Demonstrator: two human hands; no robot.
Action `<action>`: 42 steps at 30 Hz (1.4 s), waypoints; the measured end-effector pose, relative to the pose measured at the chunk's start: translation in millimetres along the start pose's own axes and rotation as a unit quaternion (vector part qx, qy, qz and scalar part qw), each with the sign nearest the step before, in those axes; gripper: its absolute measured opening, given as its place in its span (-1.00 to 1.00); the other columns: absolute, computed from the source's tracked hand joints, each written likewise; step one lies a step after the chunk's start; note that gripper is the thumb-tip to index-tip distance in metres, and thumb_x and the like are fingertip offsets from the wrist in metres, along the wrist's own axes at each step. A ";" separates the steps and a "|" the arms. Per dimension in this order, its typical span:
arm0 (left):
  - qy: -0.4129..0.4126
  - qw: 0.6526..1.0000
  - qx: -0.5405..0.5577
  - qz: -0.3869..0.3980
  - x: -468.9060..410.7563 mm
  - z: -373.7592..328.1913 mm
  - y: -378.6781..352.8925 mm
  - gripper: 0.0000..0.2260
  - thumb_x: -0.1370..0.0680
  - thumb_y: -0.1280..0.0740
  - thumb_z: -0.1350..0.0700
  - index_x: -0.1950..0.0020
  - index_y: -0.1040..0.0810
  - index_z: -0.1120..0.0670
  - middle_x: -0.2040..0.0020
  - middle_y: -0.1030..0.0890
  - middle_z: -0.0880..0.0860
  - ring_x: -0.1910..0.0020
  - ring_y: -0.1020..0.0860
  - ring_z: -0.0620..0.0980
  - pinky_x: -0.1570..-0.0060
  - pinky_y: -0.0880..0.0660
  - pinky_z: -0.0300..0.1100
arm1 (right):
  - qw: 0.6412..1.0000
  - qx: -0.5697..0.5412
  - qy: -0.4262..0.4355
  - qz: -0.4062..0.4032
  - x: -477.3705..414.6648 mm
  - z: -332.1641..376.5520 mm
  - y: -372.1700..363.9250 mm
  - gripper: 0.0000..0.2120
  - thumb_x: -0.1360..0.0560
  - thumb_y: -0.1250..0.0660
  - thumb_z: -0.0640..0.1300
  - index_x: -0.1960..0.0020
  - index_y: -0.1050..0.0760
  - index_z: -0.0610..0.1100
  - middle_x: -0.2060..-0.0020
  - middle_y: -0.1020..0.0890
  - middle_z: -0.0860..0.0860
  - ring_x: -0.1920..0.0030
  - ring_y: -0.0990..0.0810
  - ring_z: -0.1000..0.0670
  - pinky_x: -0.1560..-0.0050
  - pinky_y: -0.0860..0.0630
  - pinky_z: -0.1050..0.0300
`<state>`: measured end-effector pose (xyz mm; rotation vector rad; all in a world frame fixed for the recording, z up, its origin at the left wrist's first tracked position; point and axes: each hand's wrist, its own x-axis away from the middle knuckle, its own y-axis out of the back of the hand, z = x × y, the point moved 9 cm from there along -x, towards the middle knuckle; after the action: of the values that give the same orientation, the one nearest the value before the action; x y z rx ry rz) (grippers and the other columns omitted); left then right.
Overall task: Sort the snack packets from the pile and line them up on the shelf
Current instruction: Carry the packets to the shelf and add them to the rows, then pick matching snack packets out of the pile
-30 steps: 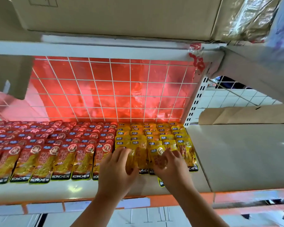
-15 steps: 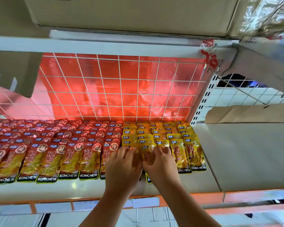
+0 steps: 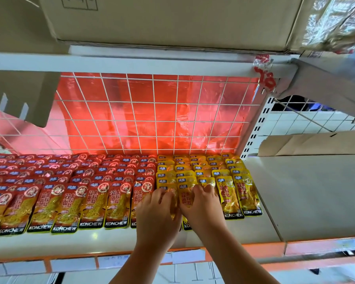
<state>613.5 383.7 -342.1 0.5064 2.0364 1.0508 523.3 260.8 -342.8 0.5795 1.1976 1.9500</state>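
Rows of red snack packets (image 3: 94, 203) fill the left and middle of the white shelf (image 3: 103, 240). To their right lie rows of yellow snack packets (image 3: 240, 193). Both my hands lie side by side on the front yellow packets. My left hand (image 3: 158, 214) rests flat on a packet at the left edge of the yellow block. My right hand (image 3: 201, 203) presses its fingertips on the yellow packet (image 3: 186, 196) beside it. The packets under my palms are mostly hidden.
A white wire grid (image 3: 154, 115) backed by red film closes the shelf's rear. Cardboard boxes (image 3: 168, 19) sit on the shelf above. To the right, a grey panel (image 3: 307, 193) and folded cardboard (image 3: 312, 144) lie on the neighbouring shelf. An orange price strip (image 3: 193, 256) edges the front.
Both hands have come together from slightly apart and slid a little forward over the front yellow packets. The camera has moved closer.
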 end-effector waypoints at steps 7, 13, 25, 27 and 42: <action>0.005 1.000 0.007 0.003 0.2 1.9 -2.6 -0.71 -0.50 -0.44 -0.13 -0.14 -0.63 -0.01 -0.04 -0.63 -0.04 0.05 -0.58 0.01 0.12 -0.51 -0.07 | 1.000 -0.004 0.003 0.003 0.0 -0.4 0.4 -0.55 -0.45 -0.39 0.21 -0.22 -0.47 -0.01 -0.15 -0.44 -0.06 -0.08 -0.52 -0.12 -0.05 -0.55 0.04; 0.000 0.999 0.031 -0.008 -0.5 0.7 2.1 -0.71 -0.48 -0.34 -0.10 -0.13 -0.63 -0.03 -0.03 -0.60 -0.06 0.06 -0.56 0.00 0.13 -0.51 -0.06 | 1.000 0.000 0.016 -0.008 -2.4 -0.2 14.5 -0.62 -0.44 -0.45 0.19 -0.08 -0.47 -0.03 -0.06 -0.44 -0.03 0.02 -0.54 -0.10 0.08 -0.50 0.09; -0.116 0.986 0.107 -0.045 -88.4 -52.9 89.7 -0.69 -0.45 -0.34 -0.04 -0.15 -0.62 0.01 -0.04 -0.64 -0.03 -0.01 -0.57 0.09 0.01 -0.50 0.01 | 0.987 -0.060 0.101 -0.106 -24.2 57.9 143.7 -0.71 -0.42 -0.47 0.00 -0.09 -0.52 -0.04 0.01 -0.49 -0.01 0.06 -0.56 -0.12 0.13 -0.44 0.10; -0.148 0.981 0.114 -0.059 -109.0 -74.0 117.6 -0.67 -0.46 -0.33 -0.05 -0.18 -0.62 0.01 -0.08 -0.65 -0.03 -0.05 -0.58 0.10 -0.02 -0.50 0.04 | 0.981 -0.063 0.120 -0.135 -22.8 73.8 181.8 -0.73 -0.44 -0.46 -0.01 -0.09 -0.52 -0.04 0.00 -0.48 -0.01 0.07 -0.56 -0.12 0.13 -0.40 0.10; -0.383 0.905 0.162 -0.093 -178.2 -329.6 288.5 -0.66 -0.47 -0.34 -0.07 -0.19 -0.62 0.00 -0.03 -0.69 0.03 -0.03 -0.61 0.14 -0.03 -0.54 0.00 | 0.947 -0.076 0.107 -0.293 52.2 30.9 473.0 -0.83 -0.46 -0.50 -0.04 0.07 -0.51 0.01 0.10 -0.60 0.00 0.15 -0.61 -0.08 0.19 -0.52 0.09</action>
<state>465.6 270.3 92.5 0.7374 1.4942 0.2975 339.1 191.3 91.5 -0.0786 1.1670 1.5898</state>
